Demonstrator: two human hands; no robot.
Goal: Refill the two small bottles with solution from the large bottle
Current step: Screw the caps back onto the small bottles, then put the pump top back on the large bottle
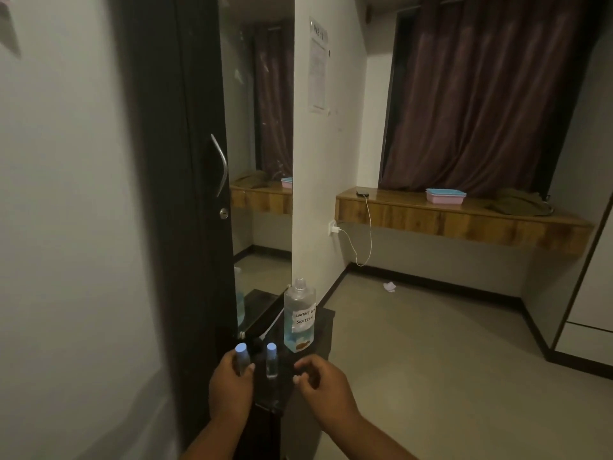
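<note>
A small dark stand [323, 322] is sitting at the 6 o'clock part of the view, pressed between a black wardrobe door [185, 194] at 9 o'clock and a white wall pillar [326, 161] at 12 o'clock. A mirror [262, 161] is running up behind it, reflecting the room.

The large bottle [299, 317], uncapped and holding blue liquid in its lower part, is standing upright at the back of the stand with a handwritten label facing the camera. Toward 7 o'clock from it, a capped small bottle [271, 360] is standing upright on the stand. The left hand [230, 390] is wrapping its fingers around the second small bottle [241, 356], blue cap upward, just beside the first. The right hand [320, 385] is hovering half-curled at 5 o'clock from the standing bottle, gripping nothing visible.

At 2 o'clock a wooden ledge [431, 220] is running under dark curtains [474, 94], carrying a pink and blue box [445, 196], a folded cloth [519, 204] and a dark device whose white cable [368, 234] is trailing down to a wall plug. A crumpled white scrap [389, 286] is lying on the grey floor [431, 360].
</note>
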